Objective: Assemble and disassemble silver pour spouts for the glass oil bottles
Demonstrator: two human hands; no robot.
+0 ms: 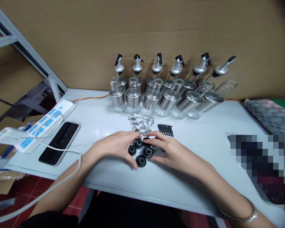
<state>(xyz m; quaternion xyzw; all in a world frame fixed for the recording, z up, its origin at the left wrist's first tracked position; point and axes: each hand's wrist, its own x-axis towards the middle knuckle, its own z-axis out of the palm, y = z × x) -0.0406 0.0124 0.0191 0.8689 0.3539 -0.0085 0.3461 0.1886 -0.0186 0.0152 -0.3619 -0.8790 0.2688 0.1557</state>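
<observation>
White table [106, 174], left hand [118, 144], right hand [172, 148]; each grip spread, around black stoppers [147, 152]

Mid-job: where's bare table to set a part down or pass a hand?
Bare table lies between the phone and the left hand; between the black levers and the pixelated area; and between the black stoppers and the table's near edge. It's crowded where the left hand and right hand flank the stoppers, with silver spouts just behind, then bottles.

Seemingly a small assembly workshop
Rows of matching bottles [133, 97], loose silver spouts [144, 129] and black stoppers [141, 161] share a white surface [97, 117] with a power strip [48, 122].
</observation>
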